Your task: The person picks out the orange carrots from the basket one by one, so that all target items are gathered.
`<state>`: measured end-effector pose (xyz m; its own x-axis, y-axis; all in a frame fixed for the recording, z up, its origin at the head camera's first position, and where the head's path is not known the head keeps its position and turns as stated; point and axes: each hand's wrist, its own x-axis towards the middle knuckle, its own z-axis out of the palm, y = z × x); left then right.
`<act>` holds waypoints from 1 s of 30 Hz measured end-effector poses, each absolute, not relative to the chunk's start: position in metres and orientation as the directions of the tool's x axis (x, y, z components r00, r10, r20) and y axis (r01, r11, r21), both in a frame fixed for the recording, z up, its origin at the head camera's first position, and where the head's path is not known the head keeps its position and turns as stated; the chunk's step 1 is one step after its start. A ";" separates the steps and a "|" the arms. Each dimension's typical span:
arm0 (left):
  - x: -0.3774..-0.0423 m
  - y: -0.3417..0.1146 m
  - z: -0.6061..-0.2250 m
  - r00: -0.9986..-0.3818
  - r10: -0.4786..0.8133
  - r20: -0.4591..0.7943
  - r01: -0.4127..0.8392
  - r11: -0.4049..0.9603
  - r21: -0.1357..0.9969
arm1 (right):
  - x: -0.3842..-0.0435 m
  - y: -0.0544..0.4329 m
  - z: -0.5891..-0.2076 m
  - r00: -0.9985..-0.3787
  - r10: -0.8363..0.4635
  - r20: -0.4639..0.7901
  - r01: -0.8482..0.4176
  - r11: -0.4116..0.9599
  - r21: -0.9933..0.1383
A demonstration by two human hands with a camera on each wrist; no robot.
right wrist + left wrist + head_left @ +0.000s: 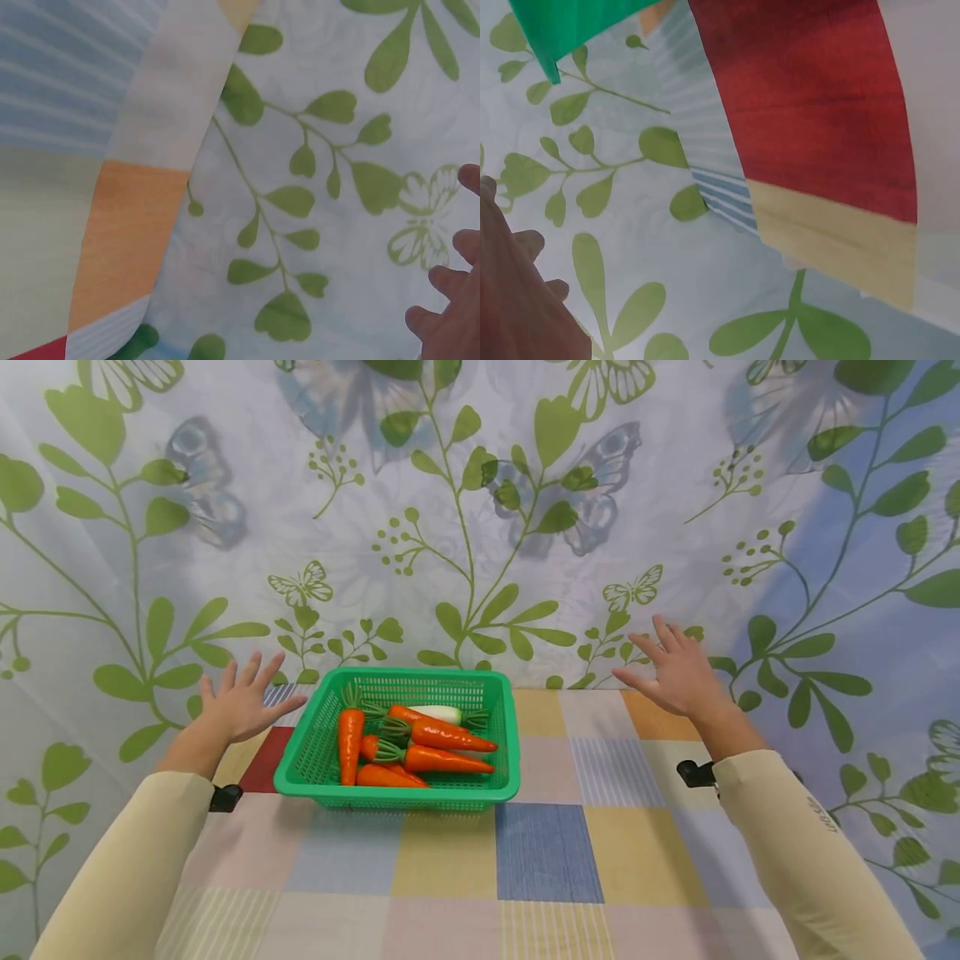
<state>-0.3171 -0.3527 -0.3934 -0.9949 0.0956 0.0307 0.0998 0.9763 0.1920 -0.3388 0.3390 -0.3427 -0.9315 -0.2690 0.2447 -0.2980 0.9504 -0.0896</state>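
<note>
A green plastic basket [405,792] stands at the back left of the table. Inside it lie several orange carrots [453,737] with green tops and one white radish [437,714], partly covered by the carrots. My left hand [238,703] is raised just left of the basket, fingers spread, holding nothing. Well to the right of the basket, my right hand [675,672] is also raised with spread fingers and holds nothing. The left wrist view catches the left hand [525,292] at its edge and a corner of the basket [577,26]. In the right wrist view only fingers [450,285] show.
A patchwork-patterned cloth [450,877] covers the table. Behind it and at both sides hangs a pale curtain [420,510] printed with green leaves and butterflies. Dark straps [225,798] sit at both wrists.
</note>
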 end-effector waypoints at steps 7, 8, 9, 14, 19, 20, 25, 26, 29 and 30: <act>-0.309 -0.348 -0.397 -0.995 0.099 0.007 0.097 0.962 0.256 | -0.334 0.315 -0.350 -0.899 -0.329 0.287 -0.363 0.929 -0.072; -0.308 -0.347 -0.398 -0.995 0.101 0.007 0.099 0.959 0.265 | -0.333 0.313 -0.352 -0.895 -0.335 0.295 -0.370 0.926 -0.071; -0.307 -0.346 -0.399 -0.995 0.104 0.007 0.102 0.957 0.273 | -0.332 0.310 -0.353 -0.890 -0.342 0.302 -0.379 0.923 -0.072; -0.301 -0.345 -0.403 -0.994 0.112 0.003 0.108 0.945 0.309 | -0.329 0.299 -0.361 -0.874 -0.368 0.316 -0.415 0.905 -0.094; -0.294 -0.341 -0.407 -0.994 0.112 0.013 0.110 0.935 0.336 | -0.324 0.288 -0.367 -0.859 -0.416 0.299 -0.459 0.884 -0.089; -0.293 -0.340 -0.408 -0.994 0.111 0.024 0.113 0.932 0.344 | -0.322 0.286 -0.368 -0.856 -0.423 0.297 -0.467 0.880 -0.092; -0.289 -0.339 -0.414 -0.987 0.115 0.109 0.148 0.919 0.366 | -0.314 0.272 -0.371 -0.832 -0.461 0.308 -0.510 0.854 -0.100; -0.288 -0.339 -0.415 -0.985 0.115 0.128 0.155 0.916 0.371 | -0.313 0.269 -0.372 -0.824 -0.470 0.318 -0.522 0.847 -0.101; -0.285 -0.339 -0.419 -0.976 0.123 0.177 0.186 0.897 0.401 | -0.308 0.261 -0.374 -0.804 -0.487 0.340 -0.553 0.823 -0.131; -0.284 -0.340 -0.420 -0.975 0.124 0.184 0.192 0.887 0.421 | -0.307 0.258 -0.375 -0.797 -0.491 0.351 -0.564 0.813 -0.144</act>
